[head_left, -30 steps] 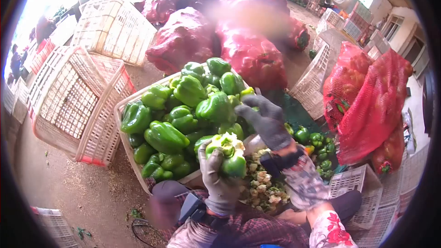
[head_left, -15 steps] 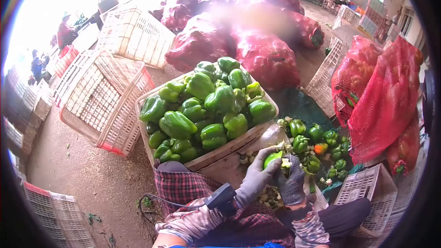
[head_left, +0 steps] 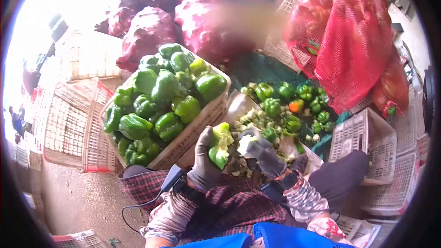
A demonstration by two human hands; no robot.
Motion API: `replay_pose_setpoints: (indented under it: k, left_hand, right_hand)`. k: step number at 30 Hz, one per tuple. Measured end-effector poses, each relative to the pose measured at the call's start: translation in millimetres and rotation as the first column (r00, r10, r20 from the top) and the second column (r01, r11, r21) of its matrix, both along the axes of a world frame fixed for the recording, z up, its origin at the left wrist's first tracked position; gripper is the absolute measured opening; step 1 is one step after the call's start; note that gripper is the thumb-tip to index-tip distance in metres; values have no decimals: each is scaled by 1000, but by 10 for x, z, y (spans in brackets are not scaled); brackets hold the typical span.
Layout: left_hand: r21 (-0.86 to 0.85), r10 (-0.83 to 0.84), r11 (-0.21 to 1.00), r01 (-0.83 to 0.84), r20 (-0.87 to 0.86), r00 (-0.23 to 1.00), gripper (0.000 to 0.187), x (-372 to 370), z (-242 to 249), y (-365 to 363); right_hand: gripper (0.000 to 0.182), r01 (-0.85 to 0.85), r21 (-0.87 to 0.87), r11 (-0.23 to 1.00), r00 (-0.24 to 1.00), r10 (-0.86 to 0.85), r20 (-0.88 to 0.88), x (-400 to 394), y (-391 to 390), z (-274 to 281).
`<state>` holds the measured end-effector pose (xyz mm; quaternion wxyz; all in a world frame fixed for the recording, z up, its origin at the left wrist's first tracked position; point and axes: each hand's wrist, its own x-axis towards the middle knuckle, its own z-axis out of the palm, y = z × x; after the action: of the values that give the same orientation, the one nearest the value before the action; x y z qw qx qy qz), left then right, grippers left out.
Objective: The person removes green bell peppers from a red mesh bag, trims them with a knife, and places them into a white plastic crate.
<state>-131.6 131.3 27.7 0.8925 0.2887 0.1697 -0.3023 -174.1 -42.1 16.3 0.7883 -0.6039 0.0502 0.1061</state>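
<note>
My left hand [head_left: 205, 163], in a grey glove, grips a cut green bell pepper [head_left: 219, 149] whose pale inside shows. My gloved right hand [head_left: 267, 157] is just to its right, closed around a whitish pepper core [head_left: 247, 144]. A small gap separates the core from the pepper. Left of my hands stands a crate [head_left: 183, 140] heaped with whole green bell peppers [head_left: 165, 87]. Beyond my right hand, pale core scraps [head_left: 254, 120] lie in a pile. Whether my right hand also holds a tool is hidden.
Several green peppers [head_left: 272, 107] and one orange-red pepper [head_left: 296, 106] lie on a dark green sheet [head_left: 257, 70]. Red mesh sacks [head_left: 356, 41] stand at the right above a plastic crate [head_left: 350, 133]. More crates [head_left: 69, 128] are at the left, with full sacks [head_left: 149, 34] behind.
My hands have moved apart from around the pepper. Its pale inside now faces up in my left hand, and the core is in my right. The view has turned down and right.
</note>
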Motion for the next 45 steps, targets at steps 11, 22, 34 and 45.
replay_pose_setpoints:
  k: [11, 22, 34, 45]
  left_hand:
    - [691, -186, 374, -619, 710, 680, 38, 1911, 1041, 2193]
    - [743, -800, -415, -525, -23, 599, 44, 2564, -641, 2688]
    - [702, -394, 590, -399, 682, 616, 44, 1717, 589, 1153]
    - [601, -821, 467, 649, 23, 570, 37, 81, -421, -1047]
  right_hand:
    - [55, 432, -253, 866, 836, -489, -247, -144, -594, 45]
    - [57, 449, -734, 510, 893, -227, 388, -484, -623, -474]
    - [66, -18, -914, 405, 850, -474, -227, -619, -1675, -513]
    - [88, 156, -847, 508, 662, -690, -293, 8, -2624, -1791]
